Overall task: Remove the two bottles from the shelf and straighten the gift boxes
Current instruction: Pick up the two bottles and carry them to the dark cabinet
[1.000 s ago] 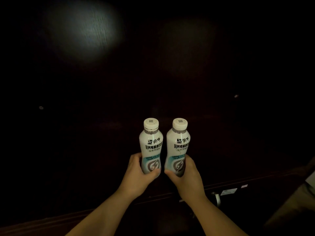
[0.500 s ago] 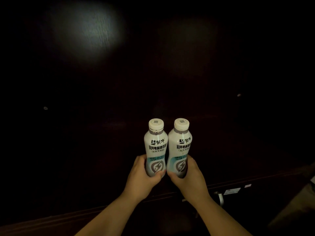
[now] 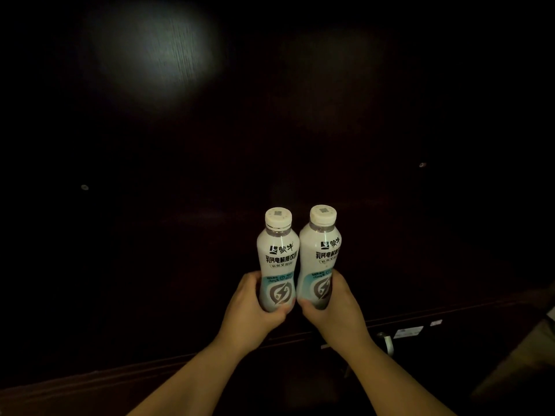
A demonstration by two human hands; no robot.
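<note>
Two white drink bottles with cream caps and dark printed labels stand upright side by side, touching, in front of a dark wooden surface. My left hand grips the lower part of the left bottle. My right hand grips the lower part of the right bottle. Both forearms reach up from the bottom of the view. No gift boxes show in the dark scene.
A dark wood panel fills the view, with a pale light patch at the upper left. A dark ledge edge runs across below the hands, carrying small white labels and a metal fitting at the lower right.
Both hands with their bottles have shifted slightly to the right in the view, and the bottles have come closer until they touch.
</note>
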